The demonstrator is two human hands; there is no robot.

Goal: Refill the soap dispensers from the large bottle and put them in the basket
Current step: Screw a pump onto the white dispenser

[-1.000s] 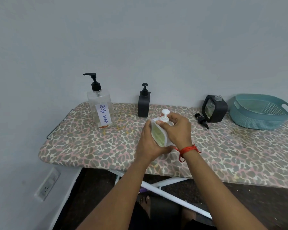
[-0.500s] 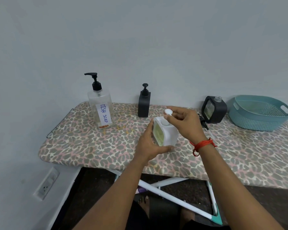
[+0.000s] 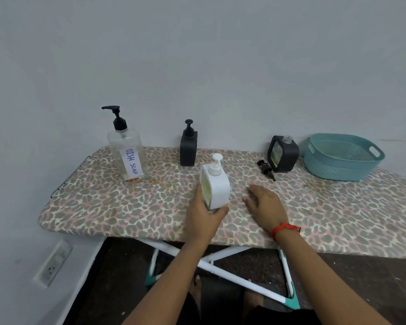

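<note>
Status: white dispenser (image 3: 217, 186), pump fitted, stands upright on the ironing board (image 3: 103, 207), left hand (image 3: 203, 214) gripping its base, right hand (image 3: 265, 202) flat and relaxed beside it; basket (image 3: 338, 165) holds no dispenser, black dispenser (image 3: 288, 158) sits uncapped near it, so roughly mid-task.

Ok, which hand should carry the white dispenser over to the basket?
Probably the right hand: it lies open on the board, between the white dispenser and the basket at the far right. The left hand grips the dispenser but is farther away and would have to reach across.
</note>
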